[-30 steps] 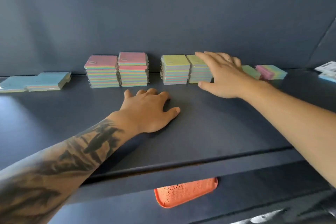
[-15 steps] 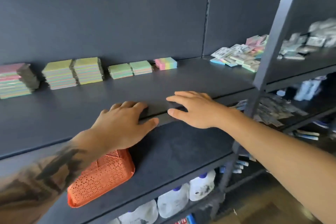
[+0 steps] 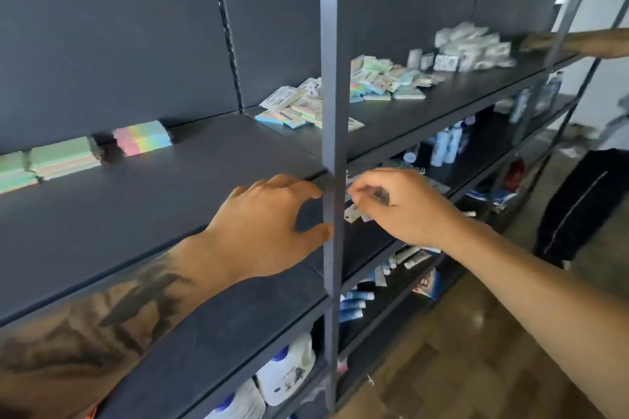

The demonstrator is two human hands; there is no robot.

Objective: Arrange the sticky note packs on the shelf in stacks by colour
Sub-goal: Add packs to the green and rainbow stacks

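Pastel sticky note packs (image 3: pixel 143 138) now sit far left as both hands, the left hand (image 3: pixel 269 224) spread and the right hand (image 3: pixel 401 206) loosely curled, both empty, shift toward the unsorted pile (image 3: pixel 340 92).

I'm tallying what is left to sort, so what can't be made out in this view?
- Loose sticky note packs, head view: the shelf post hides the pile's middle.
- Green stacks: cut off by the left edge, motion-blurred.
- Right hand: fingers curled over small blurred items; a grip cannot be judged.
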